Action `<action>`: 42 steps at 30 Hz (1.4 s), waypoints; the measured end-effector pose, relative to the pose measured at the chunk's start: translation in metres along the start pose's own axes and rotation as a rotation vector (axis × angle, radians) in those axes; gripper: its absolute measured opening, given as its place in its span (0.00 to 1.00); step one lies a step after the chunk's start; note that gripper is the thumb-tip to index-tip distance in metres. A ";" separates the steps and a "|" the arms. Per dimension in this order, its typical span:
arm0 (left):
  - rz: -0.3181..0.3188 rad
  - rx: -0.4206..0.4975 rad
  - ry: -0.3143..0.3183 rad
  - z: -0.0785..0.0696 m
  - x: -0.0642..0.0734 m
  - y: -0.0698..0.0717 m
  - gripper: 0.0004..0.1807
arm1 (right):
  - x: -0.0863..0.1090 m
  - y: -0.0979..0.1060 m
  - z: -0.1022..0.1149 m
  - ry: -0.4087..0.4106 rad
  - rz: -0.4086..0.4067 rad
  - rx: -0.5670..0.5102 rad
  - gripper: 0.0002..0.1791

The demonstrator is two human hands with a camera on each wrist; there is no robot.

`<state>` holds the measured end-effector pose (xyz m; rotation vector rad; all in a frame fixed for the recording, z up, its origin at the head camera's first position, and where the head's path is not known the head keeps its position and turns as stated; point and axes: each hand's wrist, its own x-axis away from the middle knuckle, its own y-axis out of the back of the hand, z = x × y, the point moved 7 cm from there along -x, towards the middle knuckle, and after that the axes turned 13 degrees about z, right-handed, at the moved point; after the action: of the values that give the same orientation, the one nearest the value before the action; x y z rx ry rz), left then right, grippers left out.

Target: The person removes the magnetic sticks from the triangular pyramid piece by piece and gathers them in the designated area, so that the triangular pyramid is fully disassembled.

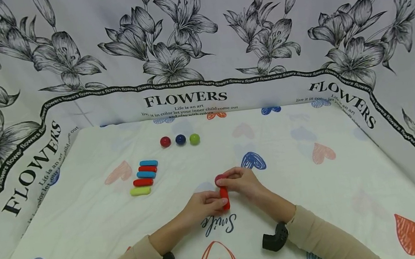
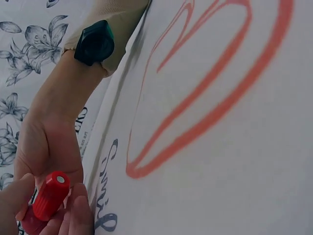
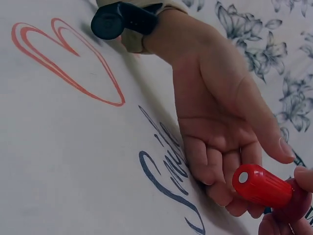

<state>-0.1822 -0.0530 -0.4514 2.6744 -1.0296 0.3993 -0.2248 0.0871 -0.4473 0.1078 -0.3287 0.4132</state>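
Observation:
Just above the tablecloth's "Smile" lettering, my two hands meet at a red magnetic stick with a dark red ball at its far end. My right hand pinches the ball between thumb and fingers. My left hand holds the nearer part of the stick, its thumb and fingers on either side. The left wrist view shows the same red stick pointing toward the camera, a small silver dot on its end face. In the right wrist view, the ball is partly covered by the right fingers.
Left of the hands lies a column of sticks: blue, red and yellow-green among them. Behind it sit a red ball, a dark blue ball and a green ball. Flower-printed cloth borders the table.

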 end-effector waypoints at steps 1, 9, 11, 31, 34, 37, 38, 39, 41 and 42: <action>-0.008 0.013 0.011 0.002 -0.001 0.000 0.27 | 0.000 0.000 0.000 -0.003 -0.004 0.001 0.17; -0.022 0.082 0.069 0.010 -0.003 0.002 0.24 | 0.003 -0.004 0.000 -0.004 0.027 0.033 0.19; -0.014 0.094 0.074 0.011 -0.004 0.002 0.24 | 0.003 -0.005 0.001 0.003 0.046 0.046 0.19; 0.014 0.100 0.064 0.011 -0.001 0.002 0.22 | -0.001 -0.003 -0.001 -0.003 0.080 0.119 0.19; 0.023 0.104 0.056 0.010 -0.001 0.002 0.22 | -0.002 -0.002 0.000 -0.013 0.086 0.134 0.19; 0.032 0.108 0.055 0.010 -0.001 0.002 0.22 | -0.003 -0.001 0.000 -0.024 0.091 0.135 0.19; 0.034 0.109 0.056 0.010 -0.001 0.002 0.22 | -0.003 -0.001 0.001 -0.027 0.092 0.135 0.19; 0.037 0.110 0.056 0.010 -0.002 0.002 0.22 | -0.003 -0.001 0.001 -0.029 0.090 0.135 0.19; 0.040 0.112 0.058 0.010 -0.002 0.002 0.22 | -0.003 0.000 0.001 -0.034 0.085 0.136 0.19; 0.041 0.112 0.059 0.010 -0.002 0.003 0.22 | -0.003 0.000 0.001 -0.037 0.084 0.138 0.19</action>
<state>-0.1834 -0.0572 -0.4614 2.7241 -1.0762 0.5566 -0.2278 0.0855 -0.4475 0.2374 -0.3414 0.5173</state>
